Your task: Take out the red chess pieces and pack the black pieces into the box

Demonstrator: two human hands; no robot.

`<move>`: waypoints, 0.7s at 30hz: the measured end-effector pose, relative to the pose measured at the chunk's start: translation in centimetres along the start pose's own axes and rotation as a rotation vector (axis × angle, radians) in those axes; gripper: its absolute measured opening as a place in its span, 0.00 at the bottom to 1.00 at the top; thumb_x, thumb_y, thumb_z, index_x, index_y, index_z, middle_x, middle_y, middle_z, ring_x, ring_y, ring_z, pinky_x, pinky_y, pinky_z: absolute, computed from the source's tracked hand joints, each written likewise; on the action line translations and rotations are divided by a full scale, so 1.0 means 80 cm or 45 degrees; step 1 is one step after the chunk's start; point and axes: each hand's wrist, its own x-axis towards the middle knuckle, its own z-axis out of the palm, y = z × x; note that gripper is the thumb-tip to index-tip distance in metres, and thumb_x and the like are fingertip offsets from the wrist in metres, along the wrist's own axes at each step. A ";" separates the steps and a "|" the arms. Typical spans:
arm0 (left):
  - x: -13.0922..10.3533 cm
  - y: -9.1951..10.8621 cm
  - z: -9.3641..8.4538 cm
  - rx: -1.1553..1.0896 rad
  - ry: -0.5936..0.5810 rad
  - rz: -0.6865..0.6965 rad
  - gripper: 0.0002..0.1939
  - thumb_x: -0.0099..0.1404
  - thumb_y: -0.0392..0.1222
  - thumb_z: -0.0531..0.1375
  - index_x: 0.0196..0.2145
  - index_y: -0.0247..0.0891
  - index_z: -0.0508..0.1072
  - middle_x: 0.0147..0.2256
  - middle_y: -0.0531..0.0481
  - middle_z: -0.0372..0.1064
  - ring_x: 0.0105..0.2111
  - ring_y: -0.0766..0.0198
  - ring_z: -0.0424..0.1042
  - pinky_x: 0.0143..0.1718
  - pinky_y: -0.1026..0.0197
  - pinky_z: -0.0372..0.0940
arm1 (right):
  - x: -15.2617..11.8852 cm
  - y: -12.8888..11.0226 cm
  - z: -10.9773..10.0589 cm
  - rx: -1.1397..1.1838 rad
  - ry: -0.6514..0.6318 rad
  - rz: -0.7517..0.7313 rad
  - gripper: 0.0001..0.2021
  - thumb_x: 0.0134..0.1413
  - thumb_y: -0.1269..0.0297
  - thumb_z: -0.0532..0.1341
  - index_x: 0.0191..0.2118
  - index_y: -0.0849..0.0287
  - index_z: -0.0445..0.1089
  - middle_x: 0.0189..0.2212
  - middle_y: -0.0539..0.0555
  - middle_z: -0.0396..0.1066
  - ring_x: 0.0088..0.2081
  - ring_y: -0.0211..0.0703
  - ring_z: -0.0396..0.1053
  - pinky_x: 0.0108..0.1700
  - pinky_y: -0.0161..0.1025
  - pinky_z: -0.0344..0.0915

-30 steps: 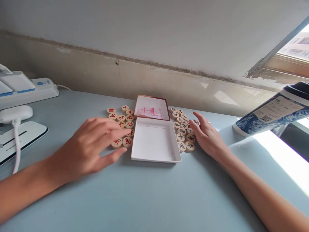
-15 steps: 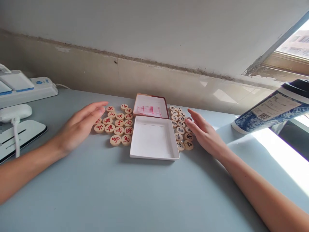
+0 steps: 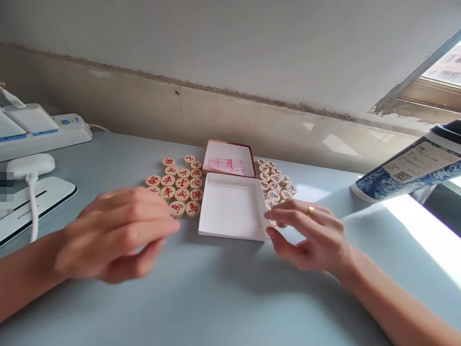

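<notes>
My left hand [image 3: 122, 233] hovers in front of the red Chinese chess pieces [image 3: 182, 183], fingers loosely curled and slightly blurred. A gap shows between its thumb and fingers, with nothing held. Over the near right corner of a white shallow box tray [image 3: 230, 211] is my right hand [image 3: 313, 235], its thumb and index finger apart and nothing between them. That hand covers some of the black Chinese chess pieces [image 3: 274, 186] right of the tray. Behind the tray stands the other box half [image 3: 230, 153], tilted up, with red marks on its white inside.
At the left are a white power strip [image 3: 74, 129] with plugs, a white charger [image 3: 30, 166] and a white flat device [image 3: 54, 192]. A blue-patterned cup [image 3: 399, 168] with a black lid leans at the right. A wall [image 3: 230, 110] bounds the table's back.
Both hands have moved from the outer sides of the pieces toward me and inward. The left has turned palm down with bent fingers. Pieces and box stay put; the view has shifted slightly.
</notes>
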 end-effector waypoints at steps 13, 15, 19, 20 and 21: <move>-0.001 0.002 0.022 0.199 -0.399 0.303 0.14 0.77 0.36 0.52 0.56 0.30 0.67 0.29 0.52 0.73 0.25 0.64 0.71 0.26 0.59 0.63 | 0.002 -0.011 0.006 0.040 -0.304 -0.153 0.05 0.65 0.73 0.58 0.36 0.60 0.70 0.26 0.52 0.73 0.27 0.40 0.65 0.28 0.38 0.62; -0.004 0.002 0.026 0.226 -0.401 0.290 0.13 0.77 0.34 0.52 0.56 0.30 0.68 0.28 0.53 0.72 0.24 0.64 0.70 0.26 0.59 0.62 | 0.002 -0.009 0.008 0.013 -0.325 -0.156 0.07 0.66 0.73 0.58 0.36 0.61 0.71 0.27 0.54 0.73 0.28 0.41 0.65 0.30 0.38 0.62; -0.005 0.002 0.028 0.208 -0.405 0.270 0.14 0.76 0.32 0.52 0.56 0.30 0.68 0.28 0.55 0.71 0.23 0.65 0.69 0.25 0.58 0.60 | 0.004 -0.006 0.009 0.003 -0.346 -0.161 0.09 0.67 0.74 0.56 0.36 0.62 0.72 0.28 0.55 0.74 0.29 0.41 0.64 0.32 0.39 0.64; -0.005 0.001 0.029 0.201 -0.397 0.255 0.14 0.76 0.33 0.52 0.57 0.30 0.68 0.27 0.55 0.71 0.23 0.65 0.69 0.25 0.58 0.60 | 0.004 -0.006 0.009 0.005 -0.347 -0.164 0.08 0.67 0.74 0.56 0.37 0.62 0.72 0.29 0.54 0.74 0.30 0.41 0.64 0.33 0.39 0.64; -0.005 0.001 0.029 0.197 -0.386 0.243 0.14 0.76 0.33 0.52 0.57 0.29 0.67 0.27 0.55 0.71 0.23 0.65 0.69 0.25 0.59 0.60 | 0.004 -0.005 0.008 0.006 -0.341 -0.162 0.06 0.67 0.74 0.57 0.38 0.62 0.71 0.30 0.54 0.74 0.30 0.41 0.65 0.33 0.39 0.65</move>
